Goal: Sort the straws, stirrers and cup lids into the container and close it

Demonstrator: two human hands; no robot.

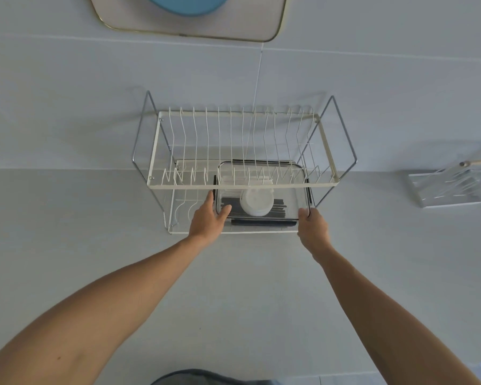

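I see both bare arms reaching up the middle of the frame to a two-tier wire dish rack (242, 151) standing on a pale bench (233, 301) against the wall. On the rack's lower shelf, just under the cream front bar, sits a clear container (300, 201) with dark edging. Inside it I can make out a stack of white cup lids (256, 203) lying on dark stirrers or straws (279, 208); which of the two they are I cannot tell.

My left hand (206, 218) lies at the container's left end, fingers (224, 211) loosely spread and resting on its near left corner. My right hand (313, 226) is at the near right corner, fingers (308, 213) curled and pinching the rim there.

At the right edge of the frame stands a small shiny metal rack (453, 187). At the top, a beige tray with a gold rim (272, 29) carries a blue round thing (186, 4).
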